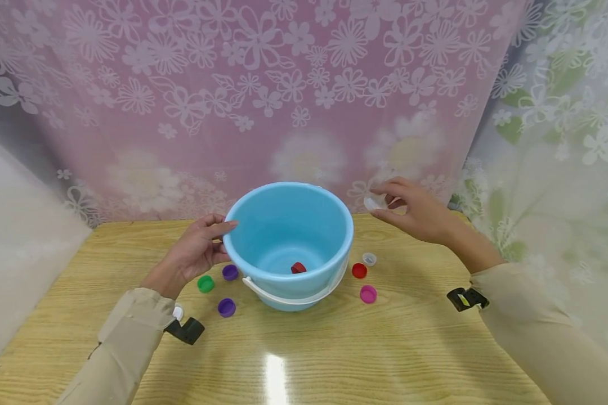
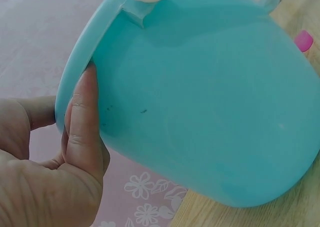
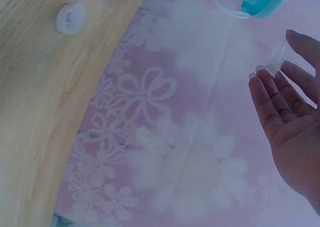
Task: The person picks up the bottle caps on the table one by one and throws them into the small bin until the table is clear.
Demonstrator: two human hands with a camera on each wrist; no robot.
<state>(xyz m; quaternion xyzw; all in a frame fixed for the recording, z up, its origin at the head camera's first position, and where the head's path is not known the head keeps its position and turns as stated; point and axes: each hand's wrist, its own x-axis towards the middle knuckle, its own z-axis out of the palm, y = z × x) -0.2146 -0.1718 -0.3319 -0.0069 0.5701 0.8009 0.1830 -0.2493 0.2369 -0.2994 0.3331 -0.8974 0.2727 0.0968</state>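
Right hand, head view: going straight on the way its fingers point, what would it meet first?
Probably the blue bucket's rim, with the clear cap it holds leading; depth is unclear, so the right hand might pass above.

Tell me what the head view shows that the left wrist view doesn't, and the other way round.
Only the head view shows the right hand holding a translucent plastic cap, a red round plastic cap inside the light-blue round plastic bucket, and a green round plastic cap on the pale wooden table.

Only the left wrist view shows small dark specks on the bucket's outside.

Both show the left hand gripping the bucket, a bright pink round plastic cap, the table and the pink floral curtain.
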